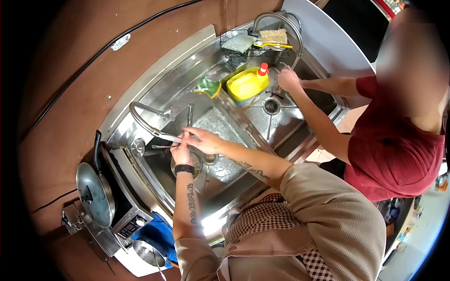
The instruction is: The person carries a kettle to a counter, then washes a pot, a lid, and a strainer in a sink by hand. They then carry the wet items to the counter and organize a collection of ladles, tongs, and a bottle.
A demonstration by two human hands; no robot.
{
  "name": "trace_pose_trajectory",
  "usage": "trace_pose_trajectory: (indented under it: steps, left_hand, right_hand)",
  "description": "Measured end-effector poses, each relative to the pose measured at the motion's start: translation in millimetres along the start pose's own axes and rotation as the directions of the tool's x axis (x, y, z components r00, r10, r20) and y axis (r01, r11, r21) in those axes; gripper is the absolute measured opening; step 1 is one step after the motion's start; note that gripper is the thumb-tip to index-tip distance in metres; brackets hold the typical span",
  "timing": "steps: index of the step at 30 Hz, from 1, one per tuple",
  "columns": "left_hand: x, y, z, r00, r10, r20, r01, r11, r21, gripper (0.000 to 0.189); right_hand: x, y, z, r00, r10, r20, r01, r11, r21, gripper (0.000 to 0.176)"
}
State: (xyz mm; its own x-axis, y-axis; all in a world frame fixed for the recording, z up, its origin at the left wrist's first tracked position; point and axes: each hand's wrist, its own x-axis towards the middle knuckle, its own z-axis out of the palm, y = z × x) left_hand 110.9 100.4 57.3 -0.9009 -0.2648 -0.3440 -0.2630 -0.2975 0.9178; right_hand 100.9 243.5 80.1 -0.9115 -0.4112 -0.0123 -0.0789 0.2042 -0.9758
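Observation:
Under the curved faucet point(145, 125), my left hand point(180, 153), with a black band at the wrist, is closed around slim metal utensils. One flat metal handle point(190, 112) sticks up past the fingers, and a thinner metal piece point(161, 147) juts out to the left; their far ends are hidden. My right hand point(205, 140) meets the left at the utensils, its fingers bent over them. Below my hands a round metal bowl point(193, 169) lies in the steel sink point(229, 174), partly covered by my left hand and wrist.
A yellow detergent jug point(247, 85) and a green-yellow sponge point(207, 87) stand near the divider. At the second basin point(286, 119), a co-worker in a red shirt point(389, 154) has hands by another faucet point(300, 40). A lidded pan point(95, 194) and strainer point(148, 254) are at left.

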Motion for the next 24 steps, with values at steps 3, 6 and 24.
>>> trace_pose_trajectory:
  steps: [3,6,24]
  left_hand:
    - [-4.7,-7.9,-2.8,0.990,-0.106,0.094,0.111,0.993,-0.049,0.024]
    - [-16.7,4.1,9.3,0.978,-0.153,0.141,0.175,0.971,-0.160,0.023]
    - [-12.1,16.1,-11.5,0.986,-0.128,0.104,0.158,0.916,-0.368,0.029]
  right_hand:
    - [-10.1,21.2,2.0,0.998,-0.004,0.056,0.000,0.997,0.073,0.065]
    - [-18.3,18.9,-2.3,0.982,0.161,0.097,-0.150,0.983,-0.109,0.072]
    - [-37.3,48.1,15.7,0.955,0.165,0.245,-0.136,0.982,-0.130,0.027]
